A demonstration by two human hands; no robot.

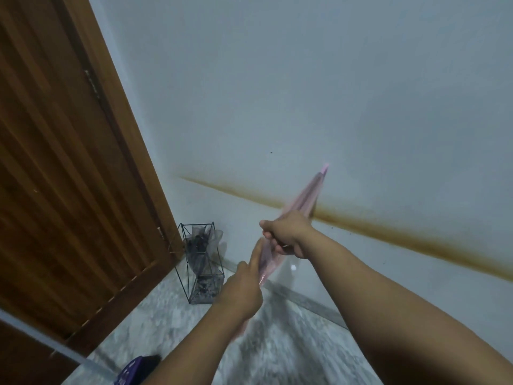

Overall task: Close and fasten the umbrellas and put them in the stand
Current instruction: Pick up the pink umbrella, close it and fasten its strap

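Observation:
A folded pink umbrella (pixel 308 197) slants from lower left to upper right in front of the wall, its tip pointing up. My right hand (pixel 288 236) grips it around the middle of the canopy. Lower down, my left hand (pixel 243 290) holds the same umbrella, with a finger stretched along the fabric. A black wire umbrella stand (pixel 202 262) sits on the floor in the corner by the door. It holds a dark, closed umbrella (pixel 198 245) with a greyish frill. The stand is to the left of and beyond my hands.
A brown wooden door (pixel 63 162) fills the left side. The pale wall (pixel 305 79) carries a brown stain line. The floor (pixel 291 343) is grey marble. A purple object (pixel 136 369) lies at the bottom edge near my left arm.

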